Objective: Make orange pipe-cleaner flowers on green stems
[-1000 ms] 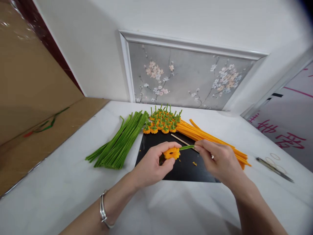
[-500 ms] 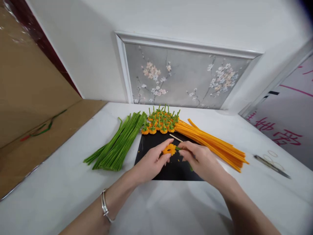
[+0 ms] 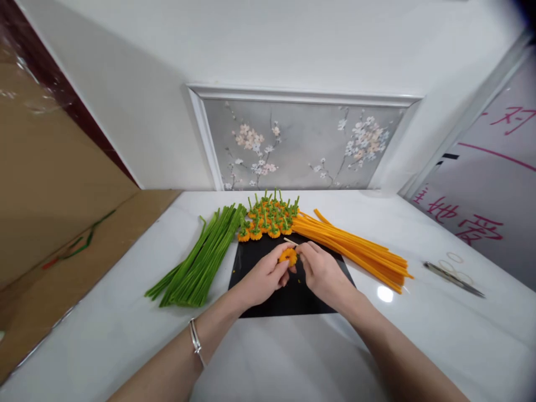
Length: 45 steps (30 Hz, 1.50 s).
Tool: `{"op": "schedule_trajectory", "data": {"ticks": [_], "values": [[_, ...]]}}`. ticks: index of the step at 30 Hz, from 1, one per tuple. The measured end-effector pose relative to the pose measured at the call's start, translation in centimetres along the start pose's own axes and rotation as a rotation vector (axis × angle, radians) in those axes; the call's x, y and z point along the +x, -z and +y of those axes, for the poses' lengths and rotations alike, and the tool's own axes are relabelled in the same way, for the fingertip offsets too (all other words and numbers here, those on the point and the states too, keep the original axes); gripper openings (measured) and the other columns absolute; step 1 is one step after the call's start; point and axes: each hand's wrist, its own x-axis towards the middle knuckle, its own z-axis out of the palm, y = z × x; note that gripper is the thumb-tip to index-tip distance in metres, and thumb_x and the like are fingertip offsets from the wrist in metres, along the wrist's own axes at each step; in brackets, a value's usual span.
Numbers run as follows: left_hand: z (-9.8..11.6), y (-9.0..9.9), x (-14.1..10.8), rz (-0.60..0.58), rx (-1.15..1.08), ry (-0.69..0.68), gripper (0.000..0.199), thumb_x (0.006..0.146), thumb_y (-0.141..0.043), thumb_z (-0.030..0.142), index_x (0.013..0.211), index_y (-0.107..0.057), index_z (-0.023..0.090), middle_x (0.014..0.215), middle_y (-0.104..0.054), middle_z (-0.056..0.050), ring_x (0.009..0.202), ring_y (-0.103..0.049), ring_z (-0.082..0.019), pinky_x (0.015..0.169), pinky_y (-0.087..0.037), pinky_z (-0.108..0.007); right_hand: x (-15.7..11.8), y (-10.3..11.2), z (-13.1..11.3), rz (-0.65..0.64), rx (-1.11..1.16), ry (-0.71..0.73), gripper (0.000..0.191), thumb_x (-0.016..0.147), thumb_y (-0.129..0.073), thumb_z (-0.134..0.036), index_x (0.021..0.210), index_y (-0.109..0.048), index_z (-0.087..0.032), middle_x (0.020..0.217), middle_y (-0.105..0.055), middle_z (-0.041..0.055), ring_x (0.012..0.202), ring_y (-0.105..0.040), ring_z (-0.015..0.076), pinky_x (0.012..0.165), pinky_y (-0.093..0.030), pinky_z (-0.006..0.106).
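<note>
My left hand [image 3: 264,277] pinches a small scalloped orange pipe-cleaner ring [image 3: 288,257] over a black mat [image 3: 268,304]. At the ring's right edge, the thumb and fingers of my right hand [image 3: 324,273] are pressed together; what lies between them is hidden. A thin pale stick [image 3: 289,240] shows just behind my hands. Beyond the mat's far edge stand several finished orange pieces with green stems [image 3: 273,230], grouped closely like little pumpkins.
Green pipe cleaners [image 3: 201,262] lie in a bundle at left, orange ones [image 3: 355,245] at right. Tweezers [image 3: 454,278] and thin rubber bands [image 3: 455,257] rest farther right. Cardboard [image 3: 62,240] borders the left side; a panelled wall [image 3: 301,145] stands behind the white table [image 3: 293,357].
My right hand has moved in closer to the orange ring, and the green piece seen at its fingertips is now hidden. The camera view has shifted slightly.
</note>
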Motion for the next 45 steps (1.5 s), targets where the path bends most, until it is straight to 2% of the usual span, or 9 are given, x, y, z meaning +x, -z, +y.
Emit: {"op": "schedule_trajectory", "data": {"ticks": [3, 8, 13, 17, 22, 30, 35, 39, 45], "values": [[0.3, 0.4, 1.1, -0.025, -0.045, 0.037, 0.040, 0.091, -0.045, 0.035, 0.128, -0.041, 0.020, 0.075, -0.049, 0.003, 0.049, -0.040, -0.006, 0.041, -0.028, -0.017, 0.3, 0.5, 0.1, 0.017, -0.081, -0.057, 0.017, 0.089, -0.043, -0.014, 0.092, -0.059, -0.019, 0.084, -0.064, 0.0048, 0.070, -0.061, 0.0169, 0.059, -0.041, 0.024], [-0.6, 0.3, 2.9, 0.089, -0.063, -0.011, 0.033, 0.090, -0.047, 0.039, 0.116, -0.042, 0.021, 0.079, -0.054, 0.001, 0.045, -0.034, -0.004, 0.039, -0.025, -0.015, 0.5, 0.7, 0.7, 0.114, -0.015, -0.072, 0.017, 0.088, -0.046, -0.013, 0.085, -0.061, -0.019, 0.077, -0.067, 0.0030, 0.066, -0.062, 0.0151, 0.062, -0.042, 0.023], [-1.9, -0.4, 3.4, 0.174, -0.091, -0.081, 0.032, 0.089, -0.049, 0.043, 0.110, -0.044, 0.019, 0.065, -0.050, 0.006, 0.038, -0.029, -0.003, 0.036, -0.022, -0.015, 0.7, 0.4, 1.3, 0.119, 0.120, -0.016, 0.017, 0.090, -0.047, -0.013, 0.083, -0.061, -0.019, 0.078, -0.068, 0.0026, 0.071, -0.064, 0.0155, 0.066, -0.045, 0.024], [-2.0, -0.8, 3.2, 0.268, -0.105, -0.100, 0.030, 0.088, -0.053, 0.042, 0.106, -0.046, 0.019, 0.061, -0.046, 0.008, 0.038, -0.031, -0.003, 0.037, -0.025, -0.016, 0.7, -0.1, 1.6, 0.182, 0.187, -0.074, 0.011, 0.088, -0.053, -0.014, 0.096, -0.060, -0.017, 0.086, -0.070, 0.0051, 0.077, -0.067, 0.0176, 0.071, -0.050, 0.026], [-2.4, -1.3, 3.4, 0.329, -0.061, -0.114, 0.025, 0.091, -0.049, 0.041, 0.105, -0.044, 0.020, 0.059, -0.040, 0.009, 0.039, -0.032, -0.004, 0.038, -0.026, -0.016, 0.6, -0.4, 1.5, 0.182, 0.071, -0.073, 0.014, 0.089, -0.055, -0.019, 0.100, -0.063, -0.017, 0.093, -0.070, 0.0081, 0.084, -0.067, 0.0202, 0.076, -0.051, 0.028], [-3.0, -1.2, 3.0, 0.329, 0.082, -0.100, 0.030, 0.090, -0.052, 0.039, 0.112, -0.044, 0.022, 0.067, -0.050, 0.006, 0.049, -0.048, -0.008, 0.047, -0.040, -0.019, 0.5, -0.8, 0.5, 0.159, -0.139, -0.148, 0.025, 0.093, -0.045, -0.019, 0.104, -0.067, -0.020, 0.087, -0.069, 0.0049, 0.073, -0.066, 0.0151, 0.062, -0.046, 0.021], [-2.3, -0.1, 2.7, 0.309, -0.167, -0.002, 0.032, 0.088, -0.052, 0.043, 0.110, -0.047, 0.021, 0.078, -0.062, 0.001, 0.056, -0.057, -0.009, 0.054, -0.047, -0.022, 0.7, -1.1, 1.0, 0.173, -0.142, -0.185, 0.027, 0.094, -0.044, -0.019, 0.105, -0.068, -0.020, 0.087, -0.070, 0.0047, 0.074, -0.066, 0.0153, 0.064, -0.046, 0.022], [-1.8, 0.5, 2.8, 0.275, -0.373, 0.102, 0.038, 0.081, -0.064, 0.041, 0.109, -0.048, 0.020, 0.079, -0.064, 0.000, 0.058, -0.061, -0.010, 0.056, -0.050, -0.022, 0.8, -1.2, 1.2, 0.172, -0.116, -0.192, 0.026, 0.093, -0.045, -0.019, 0.104, -0.069, -0.021, 0.086, -0.070, 0.0042, 0.075, -0.067, 0.0153, 0.065, -0.047, 0.021], [-2.6, 0.4, 3.0, 0.337, -0.198, -0.025, 0.037, 0.076, -0.070, 0.031, 0.109, -0.057, 0.020, 0.084, -0.068, -0.001, 0.063, -0.064, -0.011, 0.061, -0.056, -0.024, 0.9, -1.0, 1.3, 0.157, -0.077, -0.246, 0.025, 0.092, -0.046, -0.018, 0.103, -0.069, -0.020, 0.089, -0.071, 0.0055, 0.077, -0.068, 0.0167, 0.071, -0.049, 0.024]]}}
